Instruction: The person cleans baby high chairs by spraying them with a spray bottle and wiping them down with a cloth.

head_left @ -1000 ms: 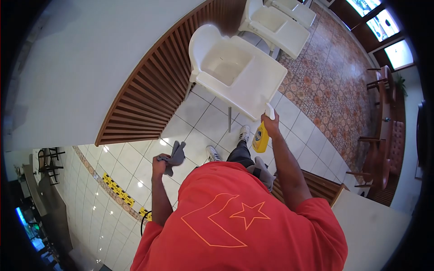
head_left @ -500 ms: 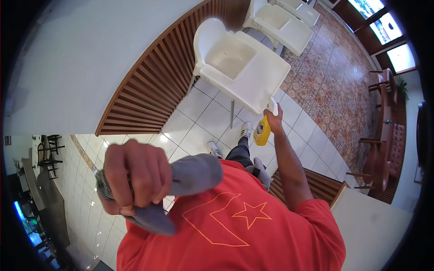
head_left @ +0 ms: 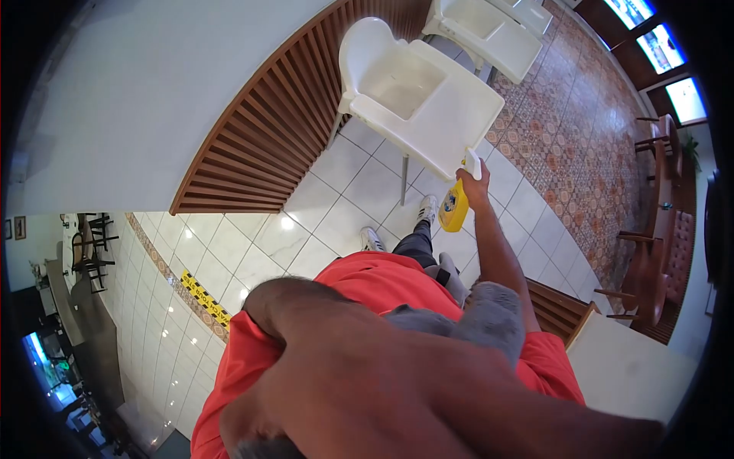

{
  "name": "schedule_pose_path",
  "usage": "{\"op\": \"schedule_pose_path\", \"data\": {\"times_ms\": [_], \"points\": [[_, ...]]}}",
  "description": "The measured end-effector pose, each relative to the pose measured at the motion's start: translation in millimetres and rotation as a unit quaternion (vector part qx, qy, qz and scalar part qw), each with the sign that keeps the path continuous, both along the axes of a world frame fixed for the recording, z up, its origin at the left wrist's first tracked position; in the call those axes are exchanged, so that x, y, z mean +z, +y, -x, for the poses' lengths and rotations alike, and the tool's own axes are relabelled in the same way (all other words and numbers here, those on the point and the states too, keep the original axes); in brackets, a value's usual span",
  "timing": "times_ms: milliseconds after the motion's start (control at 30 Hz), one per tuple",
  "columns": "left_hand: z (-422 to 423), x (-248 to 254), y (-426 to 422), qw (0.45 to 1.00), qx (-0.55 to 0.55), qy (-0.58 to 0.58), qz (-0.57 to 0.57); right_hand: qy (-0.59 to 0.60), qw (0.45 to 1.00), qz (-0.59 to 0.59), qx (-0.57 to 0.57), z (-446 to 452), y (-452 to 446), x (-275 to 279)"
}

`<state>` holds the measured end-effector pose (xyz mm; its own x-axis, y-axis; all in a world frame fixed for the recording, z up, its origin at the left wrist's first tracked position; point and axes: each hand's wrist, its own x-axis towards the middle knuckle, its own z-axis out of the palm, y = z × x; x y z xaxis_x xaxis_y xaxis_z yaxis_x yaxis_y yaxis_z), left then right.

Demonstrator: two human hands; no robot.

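My right hand [head_left: 475, 186] grips a yellow spray bottle [head_left: 454, 208] by its neck, just under the white trigger head. The bottle is upright beside the front edge of a white high chair's tray [head_left: 451, 115]. Very near the camera, my left hand [head_left: 367, 382] fills the lower middle of the view, its back towards me. A grey cloth [head_left: 493, 317] shows beyond this hand, bunched against the red shirt. The left fingertips and their grasp on the cloth are mostly hidden.
More white high chairs [head_left: 489, 30] stand behind the nearest one. A slatted wooden panel [head_left: 252, 145] curves along the wall at left. Yellow-black floor tape [head_left: 205, 298] lies on the tiles. Wooden chairs and a table [head_left: 657, 222] are at far right.
My left hand has come up close to the camera and moved right with the grey cloth. My right hand keeps the spray bottle near the high chair. The view has shifted slightly.
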<state>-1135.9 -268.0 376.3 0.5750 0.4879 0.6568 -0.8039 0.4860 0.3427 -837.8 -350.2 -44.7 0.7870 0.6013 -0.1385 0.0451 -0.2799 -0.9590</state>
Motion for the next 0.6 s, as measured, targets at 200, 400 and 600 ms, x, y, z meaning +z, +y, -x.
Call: {"op": "schedule_pose_path", "data": {"times_ms": [200,400,600], "points": [[0,0,-23,0.998,-0.059,0.018,-0.015,0.056,0.998,0.005,-0.015,1,9,3],[-6,-1,-28,0.991,-0.129,0.021,-0.030,0.025,0.999,0.004,-0.026,-1,19,12],[-10,-3,-21,0.980,-0.194,0.030,-0.043,0.020,0.998,-0.002,-0.056,-19,32,10]]}}
